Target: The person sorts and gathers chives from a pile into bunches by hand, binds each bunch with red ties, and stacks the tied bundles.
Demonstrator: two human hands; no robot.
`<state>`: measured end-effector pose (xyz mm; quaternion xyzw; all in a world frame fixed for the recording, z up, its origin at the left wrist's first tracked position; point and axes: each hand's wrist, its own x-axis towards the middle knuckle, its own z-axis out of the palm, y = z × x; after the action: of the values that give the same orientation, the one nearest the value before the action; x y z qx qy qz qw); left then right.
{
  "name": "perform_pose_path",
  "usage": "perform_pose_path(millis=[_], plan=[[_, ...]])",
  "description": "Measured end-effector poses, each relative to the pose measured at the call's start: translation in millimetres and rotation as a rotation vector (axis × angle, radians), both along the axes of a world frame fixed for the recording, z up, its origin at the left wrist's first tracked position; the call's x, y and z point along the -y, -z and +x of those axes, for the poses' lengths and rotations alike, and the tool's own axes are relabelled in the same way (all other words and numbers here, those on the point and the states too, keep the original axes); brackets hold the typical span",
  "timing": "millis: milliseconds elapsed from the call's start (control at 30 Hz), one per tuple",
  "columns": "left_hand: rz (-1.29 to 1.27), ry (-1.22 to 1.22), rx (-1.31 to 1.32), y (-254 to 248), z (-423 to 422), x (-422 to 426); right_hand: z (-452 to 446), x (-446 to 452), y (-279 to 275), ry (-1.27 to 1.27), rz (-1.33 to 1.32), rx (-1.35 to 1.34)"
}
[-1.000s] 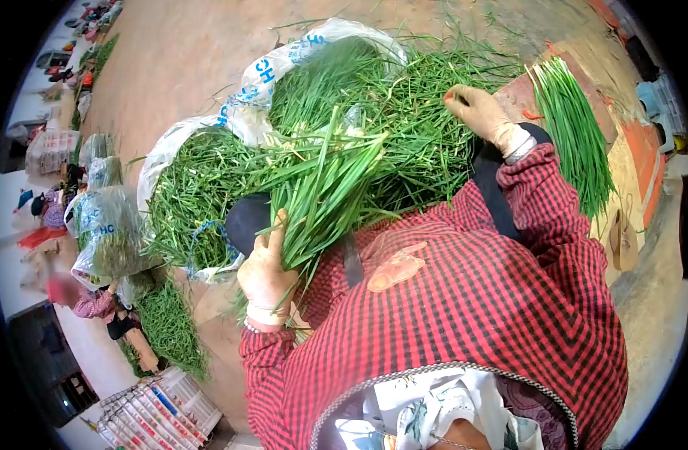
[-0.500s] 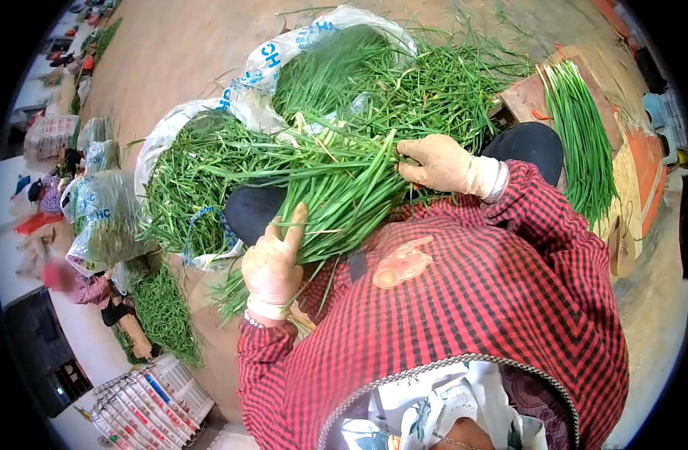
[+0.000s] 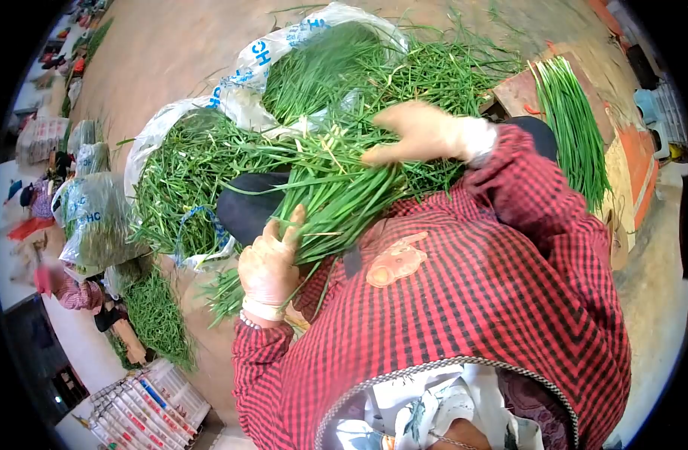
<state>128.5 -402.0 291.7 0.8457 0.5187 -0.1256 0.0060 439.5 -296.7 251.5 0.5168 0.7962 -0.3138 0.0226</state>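
Gloved in pale latex, my left hand (image 3: pixel 269 270) is closed round a bundle of long green stalks (image 3: pixel 344 199) that lies over my lap, its pale ends pointing up. My right hand (image 3: pixel 426 135), gloved too and slightly blurred, is over the upper right part of the bundle with thumb and fingers apart. Loose green stalks fill a white plastic bag (image 3: pixel 257 56) beyond the bundle and another at the left (image 3: pixel 152 142). A neat bunch of straight stalks (image 3: pixel 572 127) lies on a board at the right.
Filled clear bags (image 3: pixel 96 225) stand at the left beside a green heap (image 3: pixel 156 315). Another person (image 3: pixel 77 292) in a checked sleeve is at the far left. Stacked crates (image 3: pixel 152 405) are at the lower left, and an orange sheet (image 3: pixel 640 169) lies at the right.
My right hand has come left from the board's side to the bundle, its fingers now spread. The bundle has tilted lower and to the right in my left hand.
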Motion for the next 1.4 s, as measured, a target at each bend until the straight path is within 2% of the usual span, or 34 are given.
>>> perform_pose_path(millis=[100, 167, 233, 300, 400, 433, 567, 633, 667, 700, 767, 800, 833, 933, 1000, 1033, 1100, 1133, 1200, 1233, 1300, 1400], plan=[[-0.006, 0.051, -0.008, -3.1, 8.7, 0.4, -60.0, 7.8, -3.2, -0.197, -0.153, 0.027], [-0.119, 0.028, 0.048, -2.6, 7.8, 0.3, -77.3, 19.5, 26.6, -0.143, 0.005, -0.195], [-0.131, 0.025, 0.035, 0.9, 3.0, 2.3, -82.0, 33.1, 44.5, -0.144, 0.153, -0.302], [-0.063, 0.078, 0.136, 13.3, -5.6, 4.2, -75.4, 40.9, 46.7, -0.218, 0.315, -0.231], [-0.084, 0.099, 0.134, 14.2, -8.0, 3.1, -52.0, 49.5, 32.5, -0.116, 0.145, -0.222], [-0.086, 0.095, 0.135, 15.1, -9.0, 3.4, -41.8, 49.9, 27.8, -0.127, 0.135, -0.165], [-0.053, 0.073, 0.233, 23.3, -8.8, 3.3, -8.9, 57.3, 24.8, -0.070, 0.122, -0.289], [-0.037, 0.075, 0.281, 24.2, -6.9, 4.0, 0.8, 53.7, 22.1, 0.065, 0.208, -0.489], [-0.023, 0.084, 0.308, 23.1, -4.3, 4.7, 2.4, 49.8, 3.3, 0.123, 0.149, -0.559], [-0.009, 0.095, 0.334, 22.5, -2.3, 4.9, 7.5, 46.3, 2.7, 0.184, 0.082, -0.496], [0.004, 0.091, 0.346, 24.3, -0.4, 4.8, 9.8, 43.0, 7.3, 0.277, 0.172, -0.763], [0.018, 0.083, 0.357, 24.8, 0.2, 5.4, 17.4, 41.5, -3.3, 0.347, 0.111, -0.715], [0.019, 0.084, 0.358, 24.6, 0.2, 6.2, 21.4, 38.2, -4.8, 0.437, 0.119, -0.791], [0.162, 0.095, 0.385, 23.7, -0.4, 7.5, 34.9, 32.5, -5.8, 0.477, 0.164, -0.788], [0.193, 0.102, 0.378, 25.1, -5.2, 7.6, 44.3, 28.4, -7.1, 0.558, 0.305, -0.791], [0.221, 0.110, 0.370, 25.1, -8.3, 7.5, 67.4, 21.5, -12.5, 0.680, 0.274, -0.629], [0.218, 0.090, 0.369, 25.1, -18.8, 7.9, 97.6, 14.2, -24.1, 0.989, 0.129, -0.725], [0.269, 0.087, 0.393, 29.5, -26.2, 9.8, 110.1, 13.2, -12.3, 0.992, 0.132, -0.725], [0.336, 0.065, 0.412, 32.5, -29.6, 12.0, 110.6, 15.4, -0.6, 0.480, 0.332, -0.121], [0.338, 0.069, 0.415, 34.4, -28.7, 11.0, 112.9, 18.4, 0.8, 0.316, 0.150, -0.013], [0.360, 0.062, 0.410, 37.3, -27.7, 9.9, 87.0, 25.4, 6.3, 0.323, 0.194, -0.289], [0.332, 0.072, 0.358, 35.5, -23.2, 10.1, 40.6, 34.7, -10.3, 0.299, -0.172, -0.541]])
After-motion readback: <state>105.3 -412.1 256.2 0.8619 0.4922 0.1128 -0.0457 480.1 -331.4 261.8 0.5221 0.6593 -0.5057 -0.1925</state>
